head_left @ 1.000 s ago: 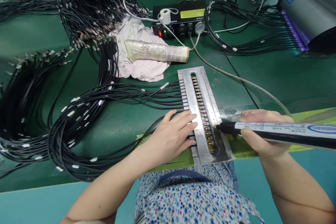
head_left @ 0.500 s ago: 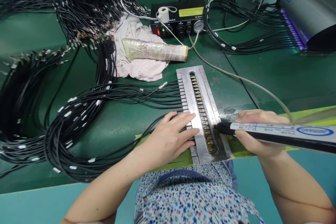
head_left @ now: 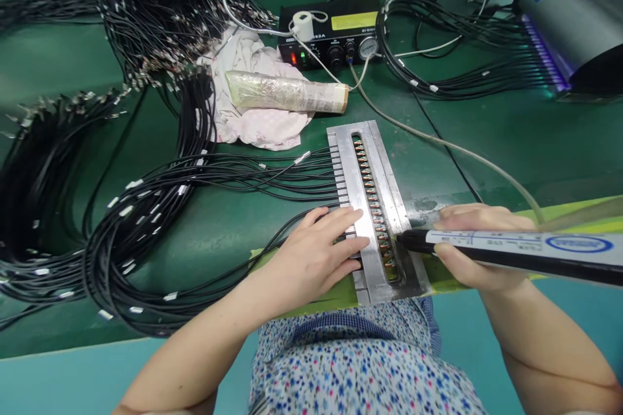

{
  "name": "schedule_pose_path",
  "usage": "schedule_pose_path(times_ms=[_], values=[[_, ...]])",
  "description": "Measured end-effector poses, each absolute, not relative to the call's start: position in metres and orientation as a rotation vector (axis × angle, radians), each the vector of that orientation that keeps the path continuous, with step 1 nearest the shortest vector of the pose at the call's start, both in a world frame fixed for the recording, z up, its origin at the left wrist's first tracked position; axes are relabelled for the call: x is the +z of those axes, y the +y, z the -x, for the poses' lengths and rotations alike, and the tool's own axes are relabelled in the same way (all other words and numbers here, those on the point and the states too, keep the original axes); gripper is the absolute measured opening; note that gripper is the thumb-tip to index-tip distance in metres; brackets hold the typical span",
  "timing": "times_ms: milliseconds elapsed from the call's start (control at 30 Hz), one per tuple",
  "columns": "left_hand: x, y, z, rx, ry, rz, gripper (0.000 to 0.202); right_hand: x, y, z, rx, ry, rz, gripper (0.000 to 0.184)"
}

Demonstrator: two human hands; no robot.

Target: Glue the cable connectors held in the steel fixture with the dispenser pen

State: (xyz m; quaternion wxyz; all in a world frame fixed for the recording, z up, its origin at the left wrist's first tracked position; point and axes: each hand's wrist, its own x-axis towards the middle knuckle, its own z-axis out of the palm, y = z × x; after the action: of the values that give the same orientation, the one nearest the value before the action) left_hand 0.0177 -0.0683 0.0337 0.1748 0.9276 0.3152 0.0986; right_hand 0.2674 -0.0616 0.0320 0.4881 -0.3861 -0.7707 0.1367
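Note:
My left hand [head_left: 316, 249] lies with spread fingers over the left edge of a slotted metal fixture [head_left: 389, 188], pressing on it and on black cables [head_left: 272, 175] that enter from the left. A row of small metal cable ends [head_left: 370, 191] shows in the fixture's long slot. In my right hand [head_left: 481, 249] is a black dispensing syringe [head_left: 516, 246] with a white label and blue oval. Its dark tip is at the right side of the slot, near the lower cable ends; exact contact is hard to make out.
Behind the fixture stands a black dispenser box [head_left: 331, 32] with a gauge and hose [head_left: 438, 139]. A wrapped roll [head_left: 287, 92] rests on a cloth [head_left: 263, 130]. Cable bundles [head_left: 141, 6] fill the left. A grey lamp housing [head_left: 574, 19] glows purple over more cables at the right.
The syringe tip has shifted very slightly towards me along the slot. My left hand and the fixture have stayed put.

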Motion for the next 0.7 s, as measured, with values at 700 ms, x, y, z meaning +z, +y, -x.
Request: schedule_pose_path(times_ms=[700], values=[[0.0333, -0.0688, -0.0174, 0.263, 0.901, -2.626, 0.027, 0.0295, -0.0632, -0.2734, 0.266, -1.826, 0.972, 0.008]])
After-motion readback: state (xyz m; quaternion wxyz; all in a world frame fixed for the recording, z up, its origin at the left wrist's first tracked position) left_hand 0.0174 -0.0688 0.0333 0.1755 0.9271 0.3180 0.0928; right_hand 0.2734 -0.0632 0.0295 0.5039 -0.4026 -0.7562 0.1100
